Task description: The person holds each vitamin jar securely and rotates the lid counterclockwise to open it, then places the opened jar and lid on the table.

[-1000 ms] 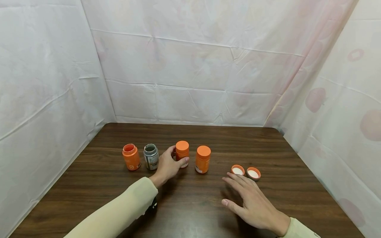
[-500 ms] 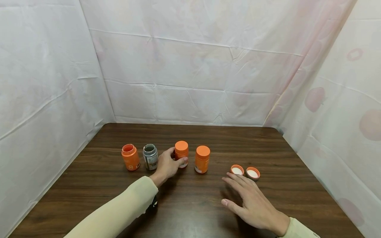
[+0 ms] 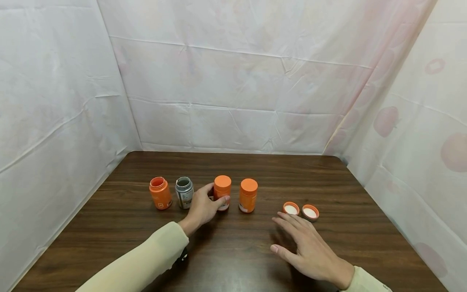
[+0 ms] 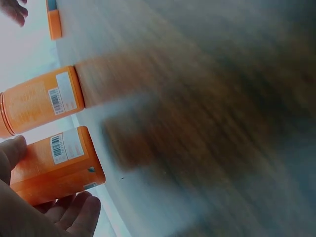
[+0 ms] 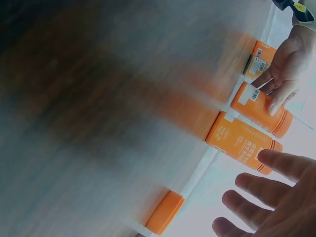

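Observation:
My left hand (image 3: 200,207) grips a capped orange bottle (image 3: 222,187), thumb on the near side and fingers round the far side. The bottle stands nearly upright; whether its base touches the table I cannot tell. In the left wrist view, a barcode label shows on this orange bottle (image 4: 54,160). Just to its right stands a second capped orange bottle (image 3: 248,196). To the left are an uncapped orange bottle (image 3: 160,194) and an uncapped grey bottle (image 3: 185,194). My right hand (image 3: 313,248) has its fingers spread, nearest to two upturned orange-rimmed caps (image 3: 290,208).
The dark wooden table (image 3: 233,259) has a far edge close to a pale hanging sheet (image 3: 233,81). More sheeting (image 3: 54,121) borders the left side, and a fruit-patterned sheet (image 3: 419,142) borders the right.
The held bottle and my left hand have shifted slightly toward me. My right hand, the caps and the other bottles look the same.

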The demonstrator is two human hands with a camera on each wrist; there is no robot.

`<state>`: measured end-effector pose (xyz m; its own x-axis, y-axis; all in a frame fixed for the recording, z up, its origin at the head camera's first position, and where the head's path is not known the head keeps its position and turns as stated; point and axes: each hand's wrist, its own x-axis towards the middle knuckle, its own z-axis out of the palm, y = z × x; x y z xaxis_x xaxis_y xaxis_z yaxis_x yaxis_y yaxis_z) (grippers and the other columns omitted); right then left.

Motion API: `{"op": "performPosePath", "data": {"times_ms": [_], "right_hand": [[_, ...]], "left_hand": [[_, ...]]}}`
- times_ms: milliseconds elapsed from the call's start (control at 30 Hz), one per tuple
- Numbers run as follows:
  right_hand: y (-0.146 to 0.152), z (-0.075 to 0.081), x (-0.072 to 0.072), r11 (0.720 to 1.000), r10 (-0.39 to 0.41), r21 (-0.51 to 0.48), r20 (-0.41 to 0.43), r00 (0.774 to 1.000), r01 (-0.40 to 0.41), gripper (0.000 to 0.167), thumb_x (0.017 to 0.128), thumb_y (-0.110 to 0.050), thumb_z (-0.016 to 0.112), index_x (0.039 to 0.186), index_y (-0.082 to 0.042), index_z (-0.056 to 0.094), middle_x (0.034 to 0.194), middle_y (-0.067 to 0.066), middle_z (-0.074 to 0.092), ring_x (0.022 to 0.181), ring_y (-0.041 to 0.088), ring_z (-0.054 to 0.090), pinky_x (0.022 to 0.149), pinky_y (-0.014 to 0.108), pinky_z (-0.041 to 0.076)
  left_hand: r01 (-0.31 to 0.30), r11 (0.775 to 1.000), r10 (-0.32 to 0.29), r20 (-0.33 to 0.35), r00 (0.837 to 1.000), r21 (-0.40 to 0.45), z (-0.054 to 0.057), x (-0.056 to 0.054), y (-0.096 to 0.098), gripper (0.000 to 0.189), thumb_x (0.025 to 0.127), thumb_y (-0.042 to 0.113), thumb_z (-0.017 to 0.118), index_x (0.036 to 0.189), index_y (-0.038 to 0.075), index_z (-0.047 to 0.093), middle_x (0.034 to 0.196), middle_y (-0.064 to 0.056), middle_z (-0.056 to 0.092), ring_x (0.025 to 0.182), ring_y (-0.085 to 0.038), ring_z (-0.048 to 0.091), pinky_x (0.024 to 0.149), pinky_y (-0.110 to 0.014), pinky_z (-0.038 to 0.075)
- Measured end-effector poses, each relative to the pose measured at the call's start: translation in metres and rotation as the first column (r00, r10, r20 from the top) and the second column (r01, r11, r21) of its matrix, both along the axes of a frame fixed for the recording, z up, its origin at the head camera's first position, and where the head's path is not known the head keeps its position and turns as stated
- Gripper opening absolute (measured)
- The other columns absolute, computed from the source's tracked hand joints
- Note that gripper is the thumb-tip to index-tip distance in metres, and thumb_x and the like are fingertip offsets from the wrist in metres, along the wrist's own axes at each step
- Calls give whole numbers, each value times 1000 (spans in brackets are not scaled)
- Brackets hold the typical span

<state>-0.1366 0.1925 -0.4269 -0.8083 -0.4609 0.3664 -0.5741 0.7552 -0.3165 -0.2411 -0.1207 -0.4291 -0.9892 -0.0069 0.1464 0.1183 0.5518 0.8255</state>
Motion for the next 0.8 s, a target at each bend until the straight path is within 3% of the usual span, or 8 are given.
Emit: {"op": "performPosePath", "data": {"times_ms": [267,567,800], "right_hand": [[-2,1,0,1000,2,13,-40,999,-2,68,90,-51,75,147,-22,54,152,0,50,138,27,48,110,54,33],[-2,1,0,1000,-5,16,-22,1000,6,70,89,-54,76,147,-22,54,152,-2,50,137,26,49,109,56,36],[-3,1,1,1000,-5,8,-12,1000,5,72,90,-63,69,148,-22,54,149,2,54,134,24,52,106,57,41]], "left_hand": [[30,1000,-30,-53,998,-10,4,11,-4,52,88,31,84,132,14,64,116,-3,71,102,-18,65,92,-42,55],[78,997,-79,-105,991,-9,6,21,-7,49,86,28,86,129,16,66,111,0,71,98,-17,66,89,-42,56],[113,994,-112,-112,987,1,7,29,-8,49,85,27,86,129,16,66,110,0,71,97,-16,66,90,-45,56]]}}
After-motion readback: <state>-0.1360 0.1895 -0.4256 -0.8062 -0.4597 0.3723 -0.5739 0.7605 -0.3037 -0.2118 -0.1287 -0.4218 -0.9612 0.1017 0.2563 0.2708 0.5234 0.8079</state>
